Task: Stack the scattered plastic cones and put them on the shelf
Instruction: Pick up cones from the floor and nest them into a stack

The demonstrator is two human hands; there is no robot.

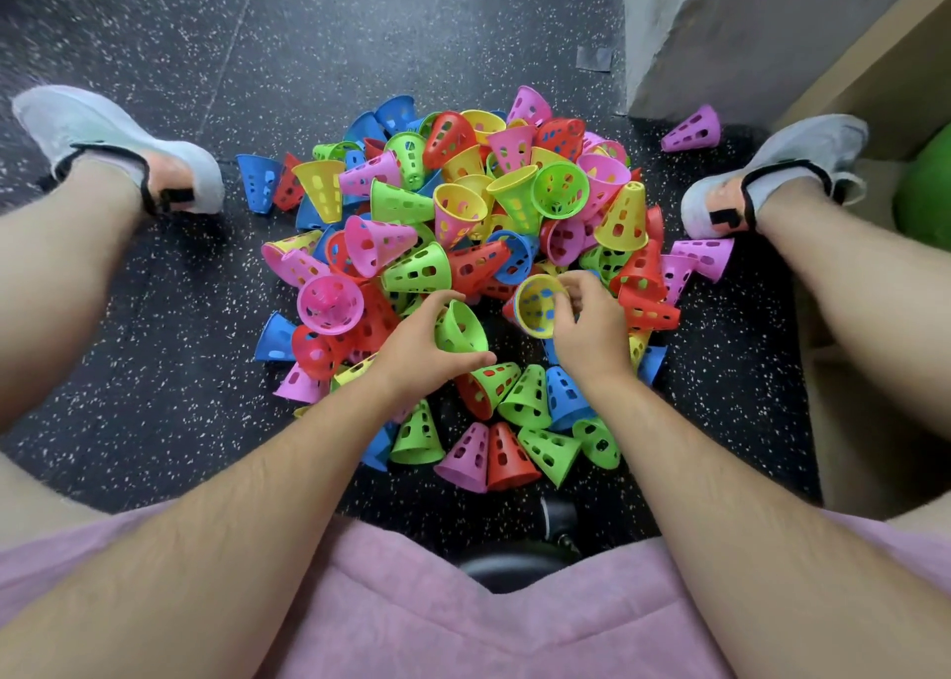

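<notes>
A heap of perforated plastic cones (463, 225) in red, blue, green, yellow and pink lies on the dark speckled floor between my feet. My left hand (422, 349) grips a single green cone (460, 327) at the near side of the heap, its mouth turned to the right. My right hand (586, 323) holds a yellow cone (538, 305) with its open mouth facing me; blue shows through its holes, so another cone seems nested under it. The two held cones are a short gap apart. One purple cone (692, 130) lies alone at the far right.
My left shoe (118, 148) and right shoe (777, 169) flank the heap. A grey concrete pillar (720, 25) rises at the far right, with a wooden shelf unit (885, 76) beside it and a green ball (926, 189) inside. A black wheeled stool base (520, 560) sits below me.
</notes>
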